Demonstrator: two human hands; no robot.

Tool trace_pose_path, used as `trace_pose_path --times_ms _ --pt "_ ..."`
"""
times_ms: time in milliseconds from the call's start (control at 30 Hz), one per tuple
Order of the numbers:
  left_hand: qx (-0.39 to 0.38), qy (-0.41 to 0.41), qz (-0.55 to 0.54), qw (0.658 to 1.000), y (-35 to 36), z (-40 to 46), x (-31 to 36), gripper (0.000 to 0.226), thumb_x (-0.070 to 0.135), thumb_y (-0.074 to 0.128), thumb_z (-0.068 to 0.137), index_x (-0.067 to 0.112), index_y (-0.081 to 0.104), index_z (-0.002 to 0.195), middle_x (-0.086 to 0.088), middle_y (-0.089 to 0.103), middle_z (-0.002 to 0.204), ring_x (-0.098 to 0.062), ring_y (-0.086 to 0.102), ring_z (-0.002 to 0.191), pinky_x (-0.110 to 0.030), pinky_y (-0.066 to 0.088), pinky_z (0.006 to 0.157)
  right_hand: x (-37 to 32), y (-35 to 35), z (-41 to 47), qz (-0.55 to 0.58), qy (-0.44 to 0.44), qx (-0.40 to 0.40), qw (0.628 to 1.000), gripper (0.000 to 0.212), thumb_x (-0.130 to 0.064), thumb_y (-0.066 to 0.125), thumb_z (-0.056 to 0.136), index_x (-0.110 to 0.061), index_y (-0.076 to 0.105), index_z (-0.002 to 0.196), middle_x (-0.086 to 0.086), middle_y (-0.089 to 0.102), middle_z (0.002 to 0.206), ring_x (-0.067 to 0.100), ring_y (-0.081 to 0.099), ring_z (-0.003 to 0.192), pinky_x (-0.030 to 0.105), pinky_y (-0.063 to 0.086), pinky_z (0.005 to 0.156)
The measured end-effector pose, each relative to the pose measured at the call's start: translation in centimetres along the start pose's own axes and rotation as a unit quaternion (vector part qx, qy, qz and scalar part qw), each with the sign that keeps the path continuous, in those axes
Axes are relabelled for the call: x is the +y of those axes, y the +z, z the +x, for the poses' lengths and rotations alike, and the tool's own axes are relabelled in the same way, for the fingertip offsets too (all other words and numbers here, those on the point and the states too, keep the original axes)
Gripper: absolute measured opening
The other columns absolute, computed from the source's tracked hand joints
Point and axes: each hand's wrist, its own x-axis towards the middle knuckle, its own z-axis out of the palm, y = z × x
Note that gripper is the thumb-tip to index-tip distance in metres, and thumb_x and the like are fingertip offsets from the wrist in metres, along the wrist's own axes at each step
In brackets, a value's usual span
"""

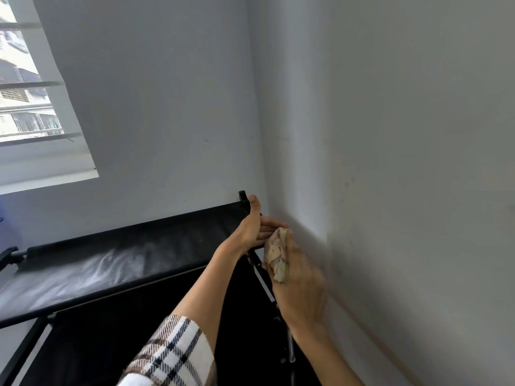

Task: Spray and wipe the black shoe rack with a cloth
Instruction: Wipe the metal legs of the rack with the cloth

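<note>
My plaid sleeve (172, 355), checked in cream, black and brown, fills the bottom edge of the view, pushed up my left forearm, which reaches forward across the black shoe rack (117, 263). To its right, my bare right forearm rises from the lower edge to my right hand (299, 280), which is blurred; its fingers are curled round a crumpled, pale beige cloth (278, 254), bunched at the fingertips and held just beside the rack's right end, close to the side wall (404, 162). Whether the cloth touches the frame there, I cannot tell. Just beyond it, my left hand (255, 228) is at the rack's far right corner, fingers straight and pointing right toward the cloth, thumb raised up beside the short black corner post (242, 195); it grips nothing, and whether the palm rests on the top tier I cannot tell. The rack stands in the corner of the room, its back edge against the rear wall (156, 121) and its right end near the side wall. Its top tier is a stretched black fabric shelf, streaked with whitish smears across the left and middle, darker toward the right. A metal tube (263, 280) of the frame runs down the right end, below my hands, and a second dark tier shows underneath. Farther off, high on the rear wall at upper left, a window (25, 87) with horizontal bars looks out on pale buildings.
</note>
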Motion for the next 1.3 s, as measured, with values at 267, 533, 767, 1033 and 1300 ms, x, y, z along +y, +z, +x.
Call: trace_pose_path --times_ms 267,533,767,1033,1300 --pt "0.015 0.019 0.008 1.000 0.1 0.1 -0.2 0.095 0.076 -0.005 0.072 0.025 0.075 0.082 0.005 0.070 0.092 -0.003 0.061 0.088 -0.013 0.046 0.073 0.8 0.4 -2.8 0.023 0.020 -0.081 0.996 0.066 -0.022 0.088 0.061 -0.014 0.064 0.121 -0.002 0.070 0.111 0.010 0.056 0.042 0.020 0.043 0.040" --pt "0.004 0.039 -0.001 0.999 0.0 0.3 -0.5 0.094 0.081 0.003 0.063 0.024 0.076 0.076 0.009 0.075 0.079 0.002 0.067 0.080 -0.009 0.050 0.069 -0.1 0.8 -0.6 0.041 0.039 -0.024 0.998 0.059 -0.028 0.083 0.070 -0.013 0.063 0.124 0.002 0.065 0.122 0.015 0.063 0.052 0.028 0.050 0.043" --pt "0.015 0.074 0.012 0.997 0.2 0.0 -0.8 0.090 0.076 0.000 0.072 0.026 0.075 0.078 0.019 0.072 0.073 0.012 0.064 0.071 -0.003 0.048 0.061 1.6 1.0 -4.3 0.072 0.140 -0.146 0.977 0.068 -0.045 0.068 0.080 -0.035 0.038 0.141 -0.018 0.047 0.140 0.009 0.067 0.078 0.013 0.043 0.063" --pt "0.032 0.096 0.013 0.995 0.6 0.1 -1.2 0.089 0.069 -0.001 0.082 0.023 0.075 0.084 0.013 0.071 0.084 0.001 0.062 0.089 -0.013 0.047 0.079 1.4 1.9 -4.0 0.073 0.074 -0.104 0.989 0.056 -0.033 0.076 0.078 -0.023 0.057 0.129 -0.003 0.062 0.127 0.014 0.062 0.055 0.030 0.052 0.052" --pt "0.048 0.105 0.016 0.993 0.7 0.4 -1.5 0.089 0.066 -0.002 0.086 0.021 0.075 0.083 0.012 0.072 0.080 0.001 0.064 0.086 -0.012 0.048 0.074 1.1 1.3 -5.4 0.052 0.075 -0.103 0.991 0.055 -0.040 0.071 0.079 -0.028 0.056 0.131 -0.010 0.059 0.130 0.010 0.058 0.053 0.025 0.049 0.052"
